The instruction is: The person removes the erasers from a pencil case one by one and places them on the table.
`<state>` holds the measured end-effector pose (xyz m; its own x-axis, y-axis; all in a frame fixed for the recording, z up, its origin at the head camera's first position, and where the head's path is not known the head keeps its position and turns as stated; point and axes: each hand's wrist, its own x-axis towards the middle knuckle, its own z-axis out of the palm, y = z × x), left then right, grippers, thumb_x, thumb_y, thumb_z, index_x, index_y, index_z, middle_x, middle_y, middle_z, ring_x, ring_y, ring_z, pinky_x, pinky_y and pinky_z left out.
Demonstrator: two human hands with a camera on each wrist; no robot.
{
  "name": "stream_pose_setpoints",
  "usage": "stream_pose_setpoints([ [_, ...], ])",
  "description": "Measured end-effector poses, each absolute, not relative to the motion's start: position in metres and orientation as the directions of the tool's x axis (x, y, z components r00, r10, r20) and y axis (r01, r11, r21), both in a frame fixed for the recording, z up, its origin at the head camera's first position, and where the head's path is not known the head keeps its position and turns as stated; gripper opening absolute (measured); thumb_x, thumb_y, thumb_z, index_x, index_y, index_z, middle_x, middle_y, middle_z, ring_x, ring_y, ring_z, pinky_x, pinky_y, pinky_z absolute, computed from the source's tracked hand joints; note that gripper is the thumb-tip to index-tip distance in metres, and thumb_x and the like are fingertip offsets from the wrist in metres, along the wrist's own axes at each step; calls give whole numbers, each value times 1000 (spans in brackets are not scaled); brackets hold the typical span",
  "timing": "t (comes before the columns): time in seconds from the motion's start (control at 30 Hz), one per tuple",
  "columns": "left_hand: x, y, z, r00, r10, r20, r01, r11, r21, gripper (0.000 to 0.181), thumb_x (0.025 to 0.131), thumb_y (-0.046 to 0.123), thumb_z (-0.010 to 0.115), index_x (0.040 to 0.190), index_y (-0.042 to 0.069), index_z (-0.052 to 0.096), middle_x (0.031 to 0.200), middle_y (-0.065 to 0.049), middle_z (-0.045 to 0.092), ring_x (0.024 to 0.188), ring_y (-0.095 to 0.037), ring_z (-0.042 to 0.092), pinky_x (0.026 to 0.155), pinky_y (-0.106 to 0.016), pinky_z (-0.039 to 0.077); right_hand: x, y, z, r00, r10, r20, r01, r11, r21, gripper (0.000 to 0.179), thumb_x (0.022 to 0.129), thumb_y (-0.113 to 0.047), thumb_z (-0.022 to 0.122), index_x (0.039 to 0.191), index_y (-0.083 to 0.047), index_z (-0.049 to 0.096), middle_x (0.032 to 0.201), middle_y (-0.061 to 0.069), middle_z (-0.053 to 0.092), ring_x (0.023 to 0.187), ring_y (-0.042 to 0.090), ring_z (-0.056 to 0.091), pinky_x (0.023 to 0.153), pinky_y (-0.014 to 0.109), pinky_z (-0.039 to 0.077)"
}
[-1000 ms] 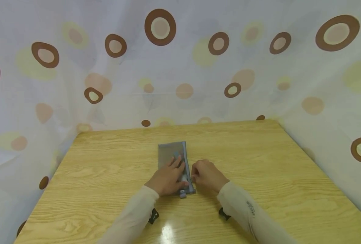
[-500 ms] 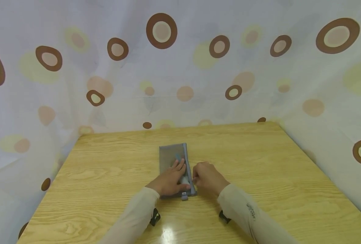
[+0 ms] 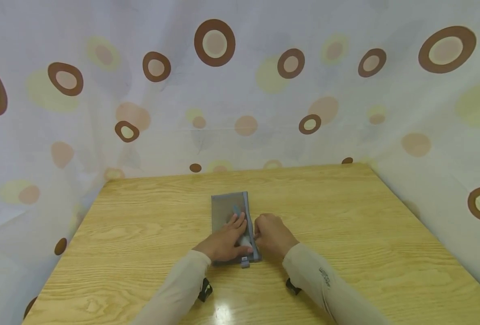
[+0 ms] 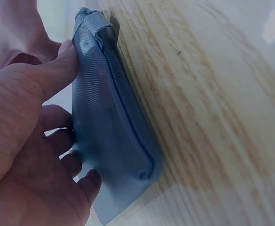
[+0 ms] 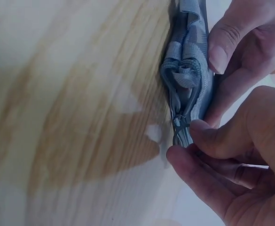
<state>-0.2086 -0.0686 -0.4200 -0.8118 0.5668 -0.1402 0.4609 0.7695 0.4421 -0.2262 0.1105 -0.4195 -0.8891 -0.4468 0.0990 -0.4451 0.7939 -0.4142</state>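
Tabletop of yellow wood (image 3: 345, 234); flat on it, near the middle, rectangular grey mesh pouch (image 3: 223, 208), likely light, floppy, quick to buckle. Pressed down by spread-fingered left hand (image 3: 225, 242); pinched by right hand (image 3: 273, 234) at thin grey loop (image 5: 183, 126), seemingly the best hold.

Free room over the table (image 3: 366, 234) rightward of right fingers (image 5: 203, 178), pouch (image 3: 223, 208) and left fingers (image 3: 240, 224) in the way.

Soft, even light fills the head view; 1 white glare spot (image 3: 223, 312) shines on the tabletop (image 3: 345, 216) near the bottom edge. The 2 wrist views look hazy and bluish, with softened detail.
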Motion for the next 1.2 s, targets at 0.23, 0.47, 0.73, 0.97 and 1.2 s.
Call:
stream_pose_setpoints([
  [0.23, -212, -67, -413, -824, 554, -120, 486, 799, 353, 81, 88, 50, 60, 147, 3, 30, 156, -11, 15, 143, -30, 11, 113, -44, 24, -227, 116, -421, -875, -476, 85, -464, 777, -426, 15, 77, 2, 72, 68, -9, 67, 72, -3, 63, 70, 13, 58, 65, 30, 53],
  [0.47, -214, -65, -416, -833, 540, -121, 460, 797, 392, 82, 88, 49, 58, 147, 1, 27, 156, -15, 10, 143, -35, 7, 113, -47, 21, -224, 120, -420, -861, -500, 91, -488, 762, -426, 14, 76, 8, 71, 76, -6, 70, 79, 1, 66, 80, 18, 62, 74, 33, 54],
  [0.73, -215, -59, -418, -826, 546, -140, 455, 792, 407, 82, 91, 48, 55, 149, 2, 22, 157, -13, 4, 143, -33, 2, 114, -47, 19, -225, 120, -419, -885, -454, 107, -455, 791, -409, 12, 76, 1, 75, 72, -7, 67, 75, -2, 61, 73, 14, 59, 67, 29, 54],
  [0.97, -212, -61, -419, -825, 546, -149, 445, 789, 423, 81, 91, 48, 55, 150, 3, 20, 157, -11, 3, 144, -31, 1, 114, -45, 17, -231, 116, -425, -906, -409, 109, -416, 812, -409, 13, 78, 0, 74, 71, -8, 65, 73, -2, 56, 69, 14, 55, 62, 26, 51],
  [1.2, -215, -63, -413, -829, 547, -121, 473, 799, 370, 82, 88, 51, 59, 147, 3, 29, 157, -12, 12, 143, -32, 9, 113, -45, 22, -232, 118, -422, -903, -418, 104, -419, 796, -436, 6, 81, -3, 73, 77, -6, 69, 78, 0, 62, 75, 15, 60, 68, 29, 54],
])
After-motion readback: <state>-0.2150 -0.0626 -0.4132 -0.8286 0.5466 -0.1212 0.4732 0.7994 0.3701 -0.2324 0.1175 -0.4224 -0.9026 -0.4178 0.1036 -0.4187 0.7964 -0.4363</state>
